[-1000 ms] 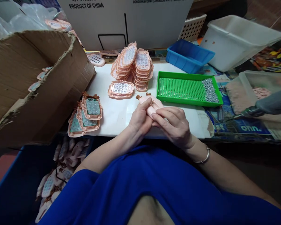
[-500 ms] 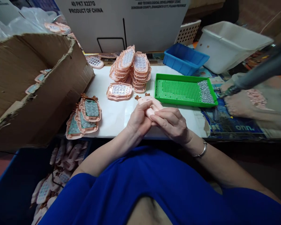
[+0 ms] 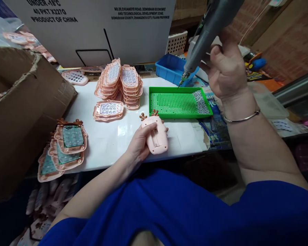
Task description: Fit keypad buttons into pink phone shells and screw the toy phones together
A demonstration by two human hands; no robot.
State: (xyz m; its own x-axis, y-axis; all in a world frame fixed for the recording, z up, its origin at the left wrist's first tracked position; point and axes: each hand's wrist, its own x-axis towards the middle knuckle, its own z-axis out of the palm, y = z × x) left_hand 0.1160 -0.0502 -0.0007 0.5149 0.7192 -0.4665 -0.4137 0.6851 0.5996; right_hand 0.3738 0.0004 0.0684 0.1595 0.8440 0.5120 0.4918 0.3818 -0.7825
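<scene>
My left hand (image 3: 141, 141) is closed around a pink toy phone (image 3: 160, 138) with brown antlers. Its back faces up, showing an uncovered battery slot and small screw holes; the thumb lies across the upper part. Raised at the right, my right hand (image 3: 227, 70) is at a grey electric screwdriver (image 3: 201, 42), its fingers curled and partly hidden behind the tool. The screwdriver slants down to the left, its bit above a green tray (image 3: 154, 114) that holds small silvery screws (image 3: 201, 102) at its right end.
Stacked pink phone shells with keypads (image 3: 130, 83) stand behind the toy phone. Antlered shells with green circuit boards (image 3: 73, 136) overlap at left, beside a cardboard box (image 3: 41, 92). A blue bin (image 3: 166, 70) sits behind the tray. A large printed carton (image 3: 97, 34) closes off the back.
My right hand has left the toy phone and risen to the screwdriver, which has swung left toward the tray. The left hand keeps the phone, now more upright. The view has turned right.
</scene>
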